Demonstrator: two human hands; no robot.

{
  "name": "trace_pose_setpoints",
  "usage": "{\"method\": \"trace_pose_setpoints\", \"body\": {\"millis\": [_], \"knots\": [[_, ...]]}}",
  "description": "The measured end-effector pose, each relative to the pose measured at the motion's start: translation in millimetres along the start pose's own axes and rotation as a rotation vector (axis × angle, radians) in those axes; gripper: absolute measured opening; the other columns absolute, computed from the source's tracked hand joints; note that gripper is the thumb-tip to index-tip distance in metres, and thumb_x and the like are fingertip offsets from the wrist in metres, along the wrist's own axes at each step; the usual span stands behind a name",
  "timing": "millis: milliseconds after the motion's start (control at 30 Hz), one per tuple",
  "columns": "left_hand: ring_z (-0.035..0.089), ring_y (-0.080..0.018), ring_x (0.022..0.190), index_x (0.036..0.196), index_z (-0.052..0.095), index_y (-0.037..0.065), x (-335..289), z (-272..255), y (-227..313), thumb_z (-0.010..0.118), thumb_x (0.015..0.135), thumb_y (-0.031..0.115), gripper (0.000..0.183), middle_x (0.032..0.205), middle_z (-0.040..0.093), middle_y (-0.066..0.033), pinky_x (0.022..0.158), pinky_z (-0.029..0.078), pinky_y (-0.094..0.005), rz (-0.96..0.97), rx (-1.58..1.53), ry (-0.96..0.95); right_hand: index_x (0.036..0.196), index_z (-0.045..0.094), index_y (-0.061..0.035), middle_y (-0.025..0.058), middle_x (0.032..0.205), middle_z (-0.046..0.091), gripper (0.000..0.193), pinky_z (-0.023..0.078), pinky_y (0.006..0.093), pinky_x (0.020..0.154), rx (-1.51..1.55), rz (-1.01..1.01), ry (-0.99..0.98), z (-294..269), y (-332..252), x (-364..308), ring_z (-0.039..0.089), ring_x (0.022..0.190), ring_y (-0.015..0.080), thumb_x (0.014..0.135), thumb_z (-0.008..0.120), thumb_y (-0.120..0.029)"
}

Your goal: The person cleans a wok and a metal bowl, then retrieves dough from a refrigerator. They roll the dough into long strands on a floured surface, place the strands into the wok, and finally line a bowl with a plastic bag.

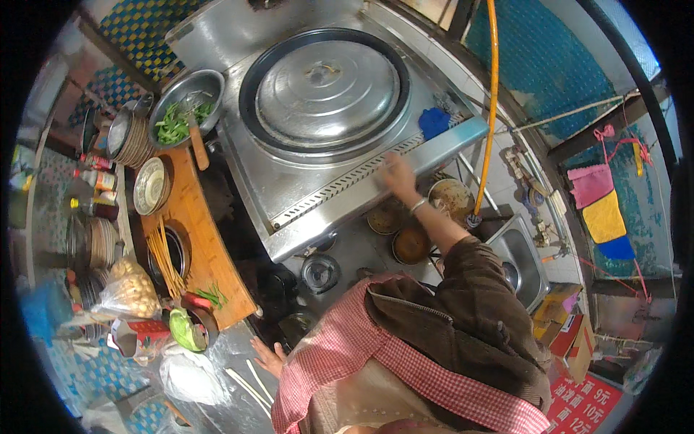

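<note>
My right hand [398, 177] reaches out to the front rim of the steel stove [253, 184], over its slotted strip. Its fingers are blurred, so I cannot tell whether they are closed on anything. On the stove, a domed metal lid [325, 94] covers a wide black pan [249, 119]. A crumpled blue cloth [434, 123] lies on the stove's right part. My left hand [270, 356] is low at my left side, fingers spread and nothing visible in it. It is by the edge of the metal counter [242, 343], close to some pale sticks [249, 387].
To the left, a wooden board [206, 249] bears chopsticks [166, 257] and a stack of bowls [150, 186]. Behind it, a metal bowl [163, 119] holds green leaves. Pots [412, 246] stand below the stove's front. A yellow hose [493, 94] hangs right, near a steel sink [531, 257].
</note>
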State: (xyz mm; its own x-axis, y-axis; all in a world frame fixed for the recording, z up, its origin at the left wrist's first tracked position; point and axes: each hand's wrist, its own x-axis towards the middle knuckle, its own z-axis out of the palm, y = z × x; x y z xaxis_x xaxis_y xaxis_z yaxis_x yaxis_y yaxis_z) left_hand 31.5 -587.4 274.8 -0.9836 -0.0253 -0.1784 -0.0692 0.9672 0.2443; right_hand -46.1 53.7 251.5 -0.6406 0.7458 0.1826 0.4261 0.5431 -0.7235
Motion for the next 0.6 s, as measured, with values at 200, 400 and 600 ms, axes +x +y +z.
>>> {"method": "trace_pose_setpoints", "body": {"millis": [200,400,600], "knots": [[0.021,-0.0307,0.158,0.165,0.024,0.012,-9,4,-1,0.050,0.105,0.042,0.072,0.170,0.025,-0.0159,0.124,0.009,-0.0606,-0.078,-0.045,0.035,0.124,0.068,-0.0072,0.0175,0.116,0.070,0.047,0.051,0.0475,0.095,-0.046,-0.434,-0.256,50,-93,-11,0.065,0.111,0.0366,0.087,0.075,-0.035],[0.022,-0.0306,0.158,0.164,0.025,0.011,1,-4,24,0.052,0.104,0.040,0.071,0.169,0.026,-0.0164,0.124,0.008,-0.0596,-0.082,-0.096,0.076,0.122,0.069,-0.0095,0.0140,0.118,0.069,0.045,0.050,0.0482,0.096,-0.153,-0.421,-0.134,72,-101,119,0.064,0.115,0.0341,0.086,0.076,-0.036],[0.023,-0.0301,0.157,0.164,0.026,0.012,27,1,62,0.051,0.104,0.041,0.071,0.169,0.026,-0.0153,0.124,0.009,-0.0595,-0.201,-0.060,0.060,0.129,0.067,-0.0137,0.0123,0.124,0.067,0.048,0.050,0.0485,0.097,-0.438,-0.307,-0.129,81,-110,287,0.063,0.118,0.0334,0.085,0.075,-0.033]]}}
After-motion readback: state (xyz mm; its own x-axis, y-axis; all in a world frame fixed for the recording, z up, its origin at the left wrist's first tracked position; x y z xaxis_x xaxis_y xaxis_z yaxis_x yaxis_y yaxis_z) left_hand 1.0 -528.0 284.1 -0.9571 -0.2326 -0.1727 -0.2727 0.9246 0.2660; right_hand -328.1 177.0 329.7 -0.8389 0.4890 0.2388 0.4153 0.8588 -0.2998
